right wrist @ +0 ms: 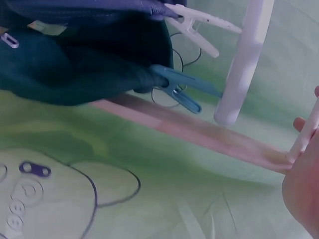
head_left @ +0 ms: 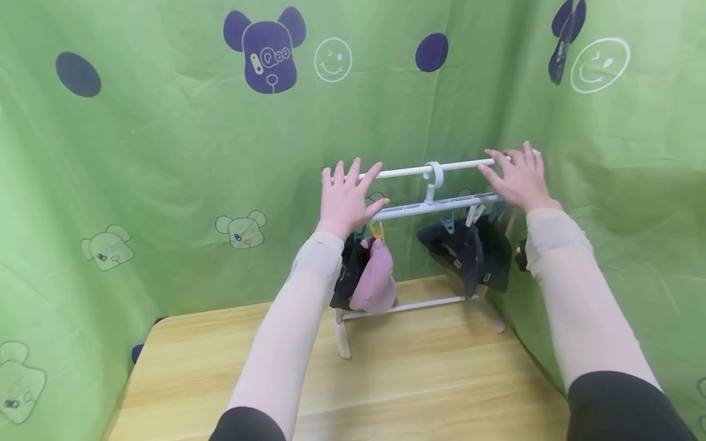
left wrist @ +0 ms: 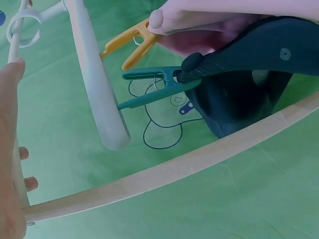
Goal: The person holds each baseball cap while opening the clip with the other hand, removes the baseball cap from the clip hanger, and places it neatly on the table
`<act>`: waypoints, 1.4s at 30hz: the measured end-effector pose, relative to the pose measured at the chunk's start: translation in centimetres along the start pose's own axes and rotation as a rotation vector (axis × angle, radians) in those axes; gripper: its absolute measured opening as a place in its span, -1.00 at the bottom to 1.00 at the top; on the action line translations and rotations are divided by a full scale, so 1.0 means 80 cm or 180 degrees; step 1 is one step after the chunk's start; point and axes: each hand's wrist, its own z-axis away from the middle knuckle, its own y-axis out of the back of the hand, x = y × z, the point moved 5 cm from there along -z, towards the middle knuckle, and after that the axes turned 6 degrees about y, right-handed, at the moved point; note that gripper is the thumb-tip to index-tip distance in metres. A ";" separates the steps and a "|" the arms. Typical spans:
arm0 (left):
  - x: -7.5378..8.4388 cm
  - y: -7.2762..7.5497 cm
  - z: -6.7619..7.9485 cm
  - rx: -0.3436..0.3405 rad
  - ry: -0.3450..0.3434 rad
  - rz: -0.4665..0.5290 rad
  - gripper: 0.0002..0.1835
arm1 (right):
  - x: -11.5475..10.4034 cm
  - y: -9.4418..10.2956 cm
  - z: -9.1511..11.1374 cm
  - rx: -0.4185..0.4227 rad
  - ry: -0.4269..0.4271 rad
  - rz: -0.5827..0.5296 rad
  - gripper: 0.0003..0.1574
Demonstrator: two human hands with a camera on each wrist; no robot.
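My left hand (head_left: 346, 202) lies over the left end of a white rod (head_left: 405, 172), the top bar of a small rack, with its fingers spread and fairly straight. At the rod's right end my right hand (head_left: 523, 177) rests with fingers spread too. From the rod hangs a pale clip hanger (head_left: 436, 206) by its ring hook (head_left: 436, 176). A pink cap (head_left: 377, 282) hangs from a yellow clip (left wrist: 138, 41), beside a dark cap (left wrist: 234, 99) on a green clip (left wrist: 154, 84). Toward the right, dark caps (head_left: 466, 254) hang from a blue clip (right wrist: 184, 87) and a white clip (right wrist: 199, 27).
The rack's wooden legs (head_left: 342, 337) stand on a wood-grain table (head_left: 209, 367), joined by a low white bar (head_left: 425, 304). A green curtain (head_left: 165, 153) with bear prints surrounds the table at the back and sides, close behind the rack.
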 end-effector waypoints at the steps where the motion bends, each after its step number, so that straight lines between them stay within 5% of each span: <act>1: -0.001 0.000 0.001 0.0003 0.0002 -0.0007 -0.15 | -0.001 0.000 0.000 0.0016 -0.0008 -0.0019 -0.05; 17: -0.022 -0.002 0.008 0.0106 -0.0002 0.0078 -0.16 | -0.034 -0.004 0.008 0.0123 -0.0101 -0.0028 -0.03; 42: -0.080 0.002 0.027 0.0187 -0.0038 0.0052 -0.15 | -0.097 -0.020 0.010 0.0509 -0.0186 -0.0050 -0.01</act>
